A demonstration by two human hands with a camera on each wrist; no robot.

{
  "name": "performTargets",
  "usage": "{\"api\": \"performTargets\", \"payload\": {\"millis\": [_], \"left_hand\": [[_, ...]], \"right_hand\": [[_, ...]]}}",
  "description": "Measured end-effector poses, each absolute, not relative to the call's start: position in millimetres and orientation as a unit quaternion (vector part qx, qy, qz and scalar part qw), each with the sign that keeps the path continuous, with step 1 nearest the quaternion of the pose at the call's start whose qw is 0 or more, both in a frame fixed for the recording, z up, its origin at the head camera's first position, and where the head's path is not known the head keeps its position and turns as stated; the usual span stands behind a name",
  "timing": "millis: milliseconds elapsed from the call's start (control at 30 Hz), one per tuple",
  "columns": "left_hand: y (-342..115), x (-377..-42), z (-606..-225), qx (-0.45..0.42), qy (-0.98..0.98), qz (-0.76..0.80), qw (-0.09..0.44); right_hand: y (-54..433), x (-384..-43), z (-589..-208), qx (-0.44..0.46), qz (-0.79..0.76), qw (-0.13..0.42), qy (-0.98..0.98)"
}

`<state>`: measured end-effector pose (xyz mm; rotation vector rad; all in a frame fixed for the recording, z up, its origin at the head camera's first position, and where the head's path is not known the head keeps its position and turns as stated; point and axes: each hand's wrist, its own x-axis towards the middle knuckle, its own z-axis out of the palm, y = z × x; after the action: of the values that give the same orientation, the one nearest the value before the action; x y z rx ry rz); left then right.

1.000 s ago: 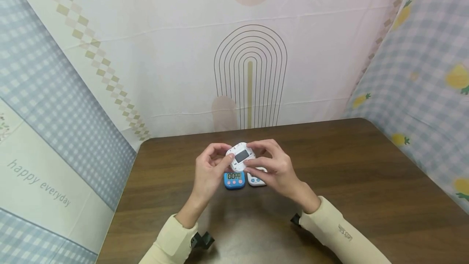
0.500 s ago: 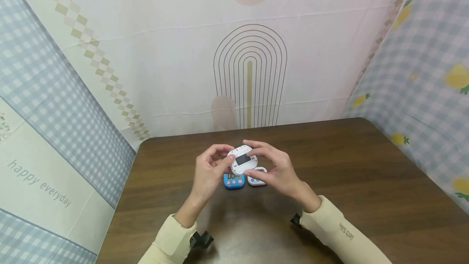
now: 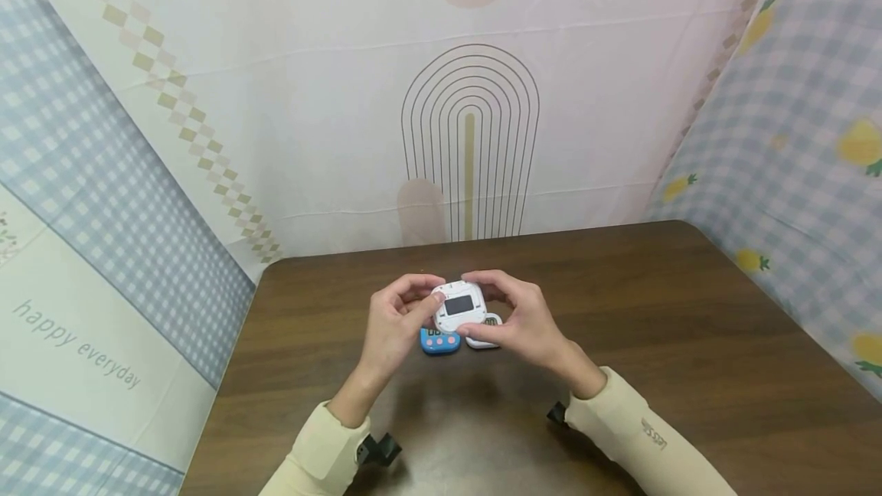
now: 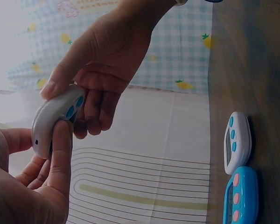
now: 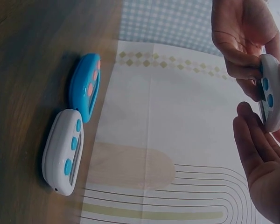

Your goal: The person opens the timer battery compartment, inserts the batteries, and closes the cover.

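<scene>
A white timer point(image 3: 460, 306) is held up over the table with its back, which carries a dark rectangle, facing up in the head view. My left hand point(image 3: 398, 318) pinches its left side, thumb on the back. The right hand point(image 3: 520, 316) holds the other side, thumb at the near edge and a finger at the far edge. Blue buttons show on the timer's point(image 4: 53, 119) front in the left wrist view. Below lie a blue timer point(image 3: 441, 343) with pink buttons and a second white timer point(image 5: 63, 154) with blue buttons, side by side.
The brown wooden table point(image 3: 317, 373) runs back to a white patterned cloth point(image 3: 331, 136). Checked cloths hang at the left and right. Dark camera mounts point(image 3: 379, 450) sit on both sleeved wrists.
The held white timer has turned and shifted slightly toward the person. The right fingers moved across its back, and then to its edges. The two timers on the table stay put.
</scene>
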<state>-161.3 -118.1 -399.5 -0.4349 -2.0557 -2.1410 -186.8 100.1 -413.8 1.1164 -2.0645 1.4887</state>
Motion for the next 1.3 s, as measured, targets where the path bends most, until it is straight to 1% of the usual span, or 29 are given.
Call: {"api": "performTargets", "payload": {"millis": [300,567,667,767,867,1033,1167,1300], "left_hand": [[-117.8,-162.5,-399.7,-0.141,-0.691,-0.706,0.062],[-116.1,-164.3,-405.1,-0.132,-0.696,-0.703,0.062],[-113.9,-163.8,-405.9,-0.136,-0.7,-0.699,0.06],[-112.1,-162.8,-405.3,-0.139,-0.702,-0.697,0.054],[-111.5,-161.7,-404.2,-0.145,-0.696,-0.702,0.049],[-111.9,-160.2,-402.5,-0.18,-0.681,-0.708,0.05],[-111.3,-160.9,-403.2,-0.203,-0.684,-0.698,0.058],[-109.6,-164.1,-405.7,-0.191,-0.692,-0.693,0.062]], "right_hand": [[100.3,-189.8,-414.5,0.399,0.496,0.194,-0.747],[100.2,-191.5,-416.2,0.427,0.384,0.254,-0.778],[100.0,-190.7,-415.7,0.437,0.337,0.266,-0.79],[99.4,-190.4,-416.0,0.438,0.331,0.258,-0.795],[99.6,-190.5,-416.2,0.433,0.351,0.239,-0.795],[101.2,-191.2,-415.2,0.426,0.398,0.217,-0.783],[103.4,-191.1,-413.7,0.402,0.45,0.192,-0.774],[105.5,-190.7,-413.2,0.375,0.5,0.167,-0.763]]}}
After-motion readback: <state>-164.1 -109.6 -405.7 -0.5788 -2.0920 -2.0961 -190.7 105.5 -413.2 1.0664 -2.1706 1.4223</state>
